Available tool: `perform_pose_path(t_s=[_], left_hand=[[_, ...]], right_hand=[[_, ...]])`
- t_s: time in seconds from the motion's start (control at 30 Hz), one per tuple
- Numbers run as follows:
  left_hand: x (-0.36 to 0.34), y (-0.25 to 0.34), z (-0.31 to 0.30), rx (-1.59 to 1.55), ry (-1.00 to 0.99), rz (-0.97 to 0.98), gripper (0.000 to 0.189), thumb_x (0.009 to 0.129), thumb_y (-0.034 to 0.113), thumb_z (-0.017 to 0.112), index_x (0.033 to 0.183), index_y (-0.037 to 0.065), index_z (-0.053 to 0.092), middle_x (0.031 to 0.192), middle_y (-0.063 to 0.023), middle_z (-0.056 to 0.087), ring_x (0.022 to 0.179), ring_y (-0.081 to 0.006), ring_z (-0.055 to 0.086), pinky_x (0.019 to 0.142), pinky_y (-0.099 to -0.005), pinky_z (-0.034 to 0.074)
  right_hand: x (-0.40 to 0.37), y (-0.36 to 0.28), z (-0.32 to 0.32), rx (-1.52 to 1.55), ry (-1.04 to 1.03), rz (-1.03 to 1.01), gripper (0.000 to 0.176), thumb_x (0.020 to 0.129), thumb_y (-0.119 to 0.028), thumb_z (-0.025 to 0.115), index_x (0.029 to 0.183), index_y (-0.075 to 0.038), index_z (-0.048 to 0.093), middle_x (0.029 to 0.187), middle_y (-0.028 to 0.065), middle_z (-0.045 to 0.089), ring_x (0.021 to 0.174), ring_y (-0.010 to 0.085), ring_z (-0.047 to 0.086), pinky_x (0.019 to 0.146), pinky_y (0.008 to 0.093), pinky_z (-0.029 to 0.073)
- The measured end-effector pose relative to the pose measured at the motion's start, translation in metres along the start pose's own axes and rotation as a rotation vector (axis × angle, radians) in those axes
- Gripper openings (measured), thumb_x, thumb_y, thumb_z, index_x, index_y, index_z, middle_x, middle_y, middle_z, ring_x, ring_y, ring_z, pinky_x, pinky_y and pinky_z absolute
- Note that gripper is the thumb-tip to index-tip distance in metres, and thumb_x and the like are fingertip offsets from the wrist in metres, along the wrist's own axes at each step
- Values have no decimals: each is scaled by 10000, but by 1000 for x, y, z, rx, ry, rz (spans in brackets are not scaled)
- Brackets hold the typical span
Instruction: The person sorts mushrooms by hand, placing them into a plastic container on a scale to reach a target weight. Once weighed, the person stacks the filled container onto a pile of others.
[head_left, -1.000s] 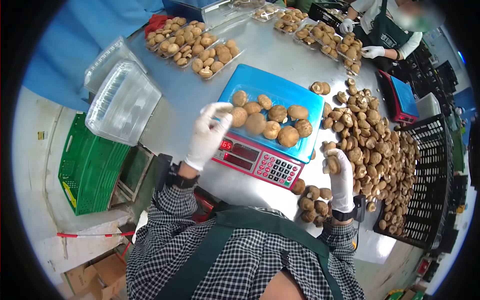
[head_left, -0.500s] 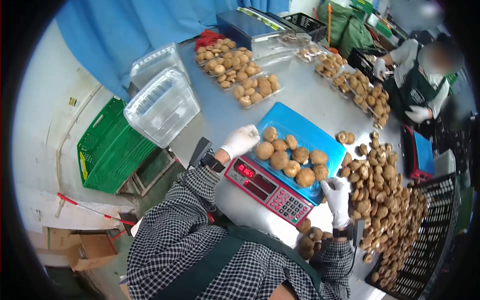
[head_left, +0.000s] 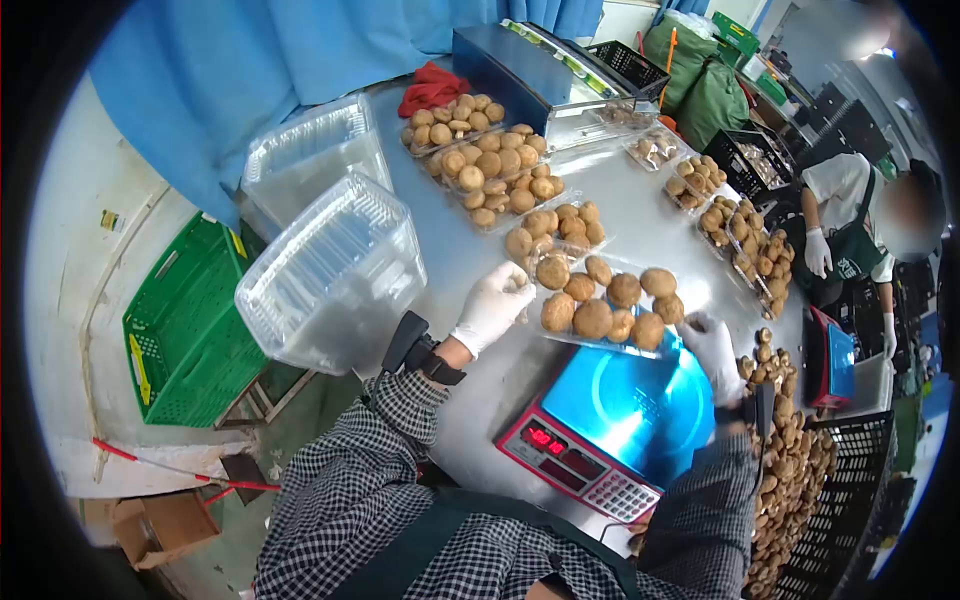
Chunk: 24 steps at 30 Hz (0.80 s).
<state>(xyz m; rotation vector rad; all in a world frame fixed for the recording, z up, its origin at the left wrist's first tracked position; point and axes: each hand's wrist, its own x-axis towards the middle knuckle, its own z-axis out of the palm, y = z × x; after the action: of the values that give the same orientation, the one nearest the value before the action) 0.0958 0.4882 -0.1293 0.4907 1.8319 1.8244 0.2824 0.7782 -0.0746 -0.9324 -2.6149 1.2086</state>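
A clear plastic tray holding several brown mushrooms is raised off the scale, level with the far edge of its blue pan. My left hand, in a white glove, pinches the tray's left end. At the opposite end, my gloved right hand is closed on the tray's edge, its fingertips partly hidden. Below the tray, the red digital scale has a bare blue pan and lit red digits.
More filled mushroom trays line the table's far left. Loose mushrooms are heaped at right beside a black crate. Stacked empty trays stand at left above a green crate. A co-worker stands at far right.
Both hands have lifted the mushroom tray off the scale and moved it away from my body. The scale's pan is now bare and its reading differs. The camera view has shifted.
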Motion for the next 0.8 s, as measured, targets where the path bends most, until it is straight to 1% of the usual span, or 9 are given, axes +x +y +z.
perform_pose_path(t_s=[0.03, 0.1, 0.13, 0.17, 0.33, 0.4, 0.57, 0.7, 0.8], left_hand=[[11, -5, -5, -4, -6, -1, 113, 892, 133, 622, 881, 47, 550, 691, -27, 593, 550, -98, 578, 511, -262, 461], [32, -19, -13, -14, 165, 64, 115, 894, 125, 625, 876, 43, 546, 700, -25, 586, 543, -97, 572, 497, -252, 453], [40, -23, -15, -17, 161, 66, 115, 894, 125, 625, 876, 43, 546, 700, -25, 586, 543, -97, 572, 497, -252, 453], [47, -27, -16, -57, 231, 66, 117, 892, 122, 629, 876, 43, 545, 705, -26, 584, 547, -97, 572, 487, -248, 445], [79, -49, -19, -135, 441, 52, 120, 896, 107, 631, 888, 34, 536, 724, -24, 572, 528, -100, 577, 454, -244, 427], [87, -55, -18, -163, 474, 40, 124, 900, 111, 629, 899, 34, 531, 728, -22, 573, 525, -98, 577, 456, -239, 430], [99, -63, -16, -306, 494, -8, 103, 924, 108, 614, 919, 63, 521, 733, 10, 561, 555, -74, 572, 481, -203, 444], [106, -76, -12, -303, 522, 14, 106, 924, 111, 616, 921, 66, 521, 733, 10, 563, 557, -74, 575, 484, -202, 445], [106, -80, -10, -212, 523, 64, 113, 924, 122, 624, 920, 72, 522, 734, 16, 559, 557, -68, 559, 487, -197, 437]], right_hand=[[29, 2, 4, -27, -17, -27, 236, 860, -188, 660, 888, 46, 659, 655, 0, 595, 599, 72, 524, 547, 245, 433], [79, -4, 15, -69, -62, -135, 261, 859, -220, 658, 925, 32, 668, 693, 26, 625, 641, 79, 554, 581, 251, 454], [103, -10, 21, -115, -66, -154, 261, 857, -224, 659, 937, 23, 669, 707, 43, 637, 647, 97, 569, 598, 263, 466], [126, -16, 27, -160, -70, -172, 261, 855, -228, 660, 949, 15, 671, 721, 60, 649, 652, 115, 584, 615, 276, 477], [204, -54, 61, -264, -69, -248, 245, 853, -225, 659, 956, -3, 674, 776, 104, 674, 699, 179, 619, 678, 311, 497], [231, -58, 72, -240, -88, -268, 236, 849, -231, 663, 944, -15, 676, 823, 116, 685, 755, 203, 637, 728, 318, 500], [277, -51, 97, -289, -104, -314, 237, 841, -240, 667, 944, -28, 679, 848, 131, 686, 776, 239, 647, 748, 331, 502], [295, -45, 110, -272, -123, -325, 244, 839, -251, 668, 952, -35, 682, 861, 139, 685, 793, 262, 650, 756, 337, 503], [300, -41, 115, -303, -124, -305, 250, 840, -256, 673, 967, -41, 687, 866, 133, 689, 792, 251, 650, 752, 334, 504]])
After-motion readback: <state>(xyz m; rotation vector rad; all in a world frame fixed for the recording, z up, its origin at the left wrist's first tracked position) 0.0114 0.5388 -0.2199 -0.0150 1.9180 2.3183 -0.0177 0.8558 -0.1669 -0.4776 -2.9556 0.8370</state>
